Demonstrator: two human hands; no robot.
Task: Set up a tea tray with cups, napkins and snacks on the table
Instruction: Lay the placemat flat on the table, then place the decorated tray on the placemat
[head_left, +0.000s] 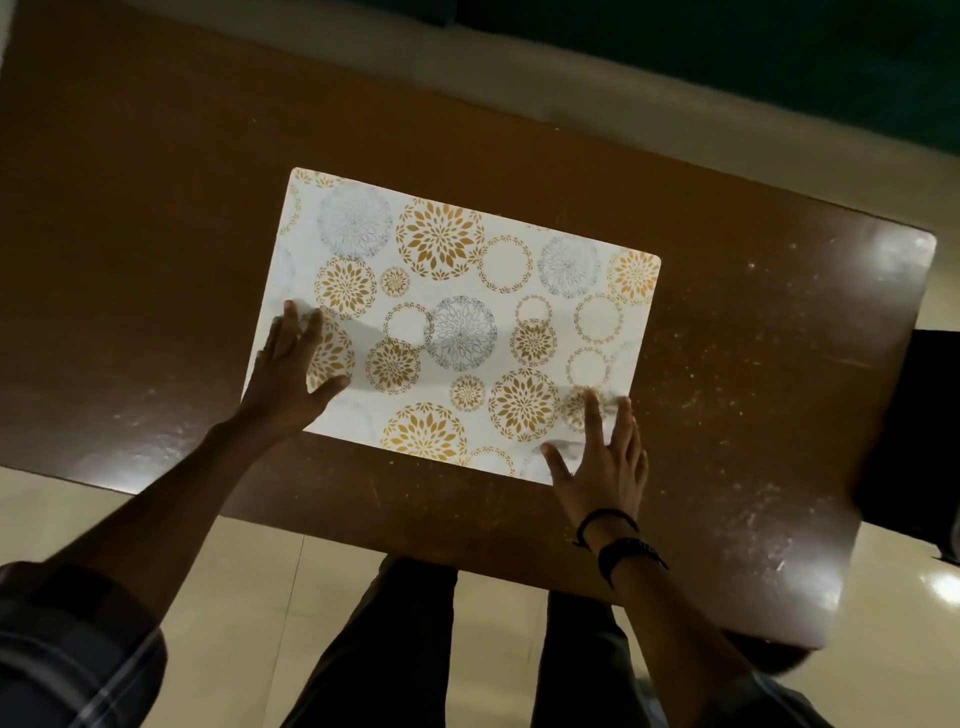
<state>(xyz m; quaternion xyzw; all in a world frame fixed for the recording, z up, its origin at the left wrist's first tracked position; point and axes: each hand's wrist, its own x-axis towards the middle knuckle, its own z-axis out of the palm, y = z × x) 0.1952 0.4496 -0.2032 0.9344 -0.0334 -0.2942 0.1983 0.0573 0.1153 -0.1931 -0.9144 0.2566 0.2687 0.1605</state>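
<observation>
A white rectangular mat (457, 291) printed with gold and grey flower circles lies flat on the brown wooden table (156, 234). My left hand (291, 369) rests flat on the mat's near left edge, fingers spread. Over the mat's near right corner lies my right hand (602, 457), palm down with fingers apart; black bands circle that wrist. Neither hand holds anything. No cups, napkins or snacks are in view.
The table's near edge (415, 561) runs just in front of my legs, and its right end (883, 467) is rounded. A dark object (924, 441) stands beyond the right end. Pale tiled floor (234, 597) surrounds the table.
</observation>
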